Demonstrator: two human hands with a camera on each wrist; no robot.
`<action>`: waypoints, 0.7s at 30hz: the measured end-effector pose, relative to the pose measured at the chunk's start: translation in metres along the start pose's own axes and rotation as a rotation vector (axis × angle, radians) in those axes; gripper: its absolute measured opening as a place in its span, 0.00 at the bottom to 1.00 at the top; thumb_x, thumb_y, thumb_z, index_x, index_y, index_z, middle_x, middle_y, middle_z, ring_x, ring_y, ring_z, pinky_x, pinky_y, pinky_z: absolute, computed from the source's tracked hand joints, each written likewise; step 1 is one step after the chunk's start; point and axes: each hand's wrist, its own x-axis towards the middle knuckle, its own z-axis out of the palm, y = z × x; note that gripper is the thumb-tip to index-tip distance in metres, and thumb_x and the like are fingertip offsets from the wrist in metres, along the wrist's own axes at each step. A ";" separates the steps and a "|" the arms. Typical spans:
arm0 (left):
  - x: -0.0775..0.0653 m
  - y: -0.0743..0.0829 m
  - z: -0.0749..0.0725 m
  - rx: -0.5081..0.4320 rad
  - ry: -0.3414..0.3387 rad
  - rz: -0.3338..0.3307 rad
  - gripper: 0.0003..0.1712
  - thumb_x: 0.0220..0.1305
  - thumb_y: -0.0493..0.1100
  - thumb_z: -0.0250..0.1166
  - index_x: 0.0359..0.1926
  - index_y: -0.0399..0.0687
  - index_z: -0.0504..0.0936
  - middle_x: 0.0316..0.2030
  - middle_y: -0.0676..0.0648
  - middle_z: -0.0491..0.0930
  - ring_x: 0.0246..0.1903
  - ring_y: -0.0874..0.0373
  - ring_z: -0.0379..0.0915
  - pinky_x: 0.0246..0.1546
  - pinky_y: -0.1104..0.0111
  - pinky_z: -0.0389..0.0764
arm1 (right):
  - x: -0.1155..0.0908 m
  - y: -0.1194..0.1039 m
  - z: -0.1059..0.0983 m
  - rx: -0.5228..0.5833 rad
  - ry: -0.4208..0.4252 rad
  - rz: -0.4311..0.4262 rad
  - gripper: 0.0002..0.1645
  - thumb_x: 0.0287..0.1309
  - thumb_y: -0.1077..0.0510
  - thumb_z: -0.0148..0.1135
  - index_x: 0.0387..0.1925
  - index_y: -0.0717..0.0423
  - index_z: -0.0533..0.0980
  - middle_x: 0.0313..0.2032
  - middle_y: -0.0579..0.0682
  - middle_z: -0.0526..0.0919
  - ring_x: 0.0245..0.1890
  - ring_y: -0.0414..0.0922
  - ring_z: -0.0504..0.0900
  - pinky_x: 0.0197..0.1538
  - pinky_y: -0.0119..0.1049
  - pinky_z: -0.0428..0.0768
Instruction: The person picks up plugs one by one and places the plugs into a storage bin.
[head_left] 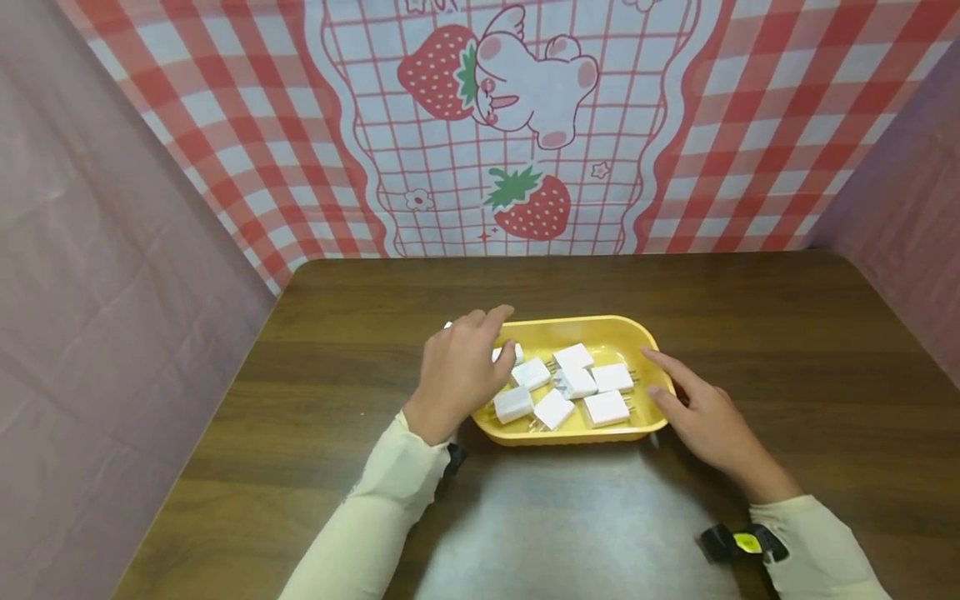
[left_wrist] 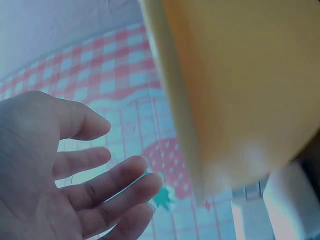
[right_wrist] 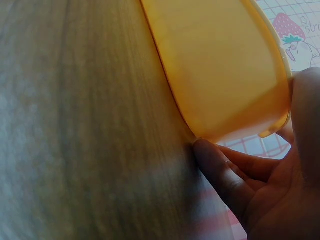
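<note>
A yellow plastic basket holds several white charger plugs, some with metal prongs showing. Over its left end hovers my left hand, fingers loosely bent; the left wrist view shows this hand apart from the basket wall with nothing in it. At the right end my right hand holds the basket by its rim. In the right wrist view, the right hand has one digit over the rim while other fingers lie by the outer wall.
White plugs also show past the basket in the left wrist view, and a white corner peeks out behind my left hand. A brown wooden table lies beneath, with a red-checked strawberry cloth hanging at its back edge.
</note>
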 end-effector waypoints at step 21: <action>-0.021 -0.047 -0.007 -0.024 -0.053 -0.220 0.16 0.65 0.49 0.65 0.50 0.49 0.86 0.35 0.49 0.83 0.30 0.52 0.79 0.26 0.56 0.79 | 0.000 -0.001 0.000 -0.006 0.001 0.011 0.34 0.75 0.45 0.50 0.77 0.45 0.58 0.70 0.65 0.64 0.66 0.66 0.66 0.60 0.70 0.63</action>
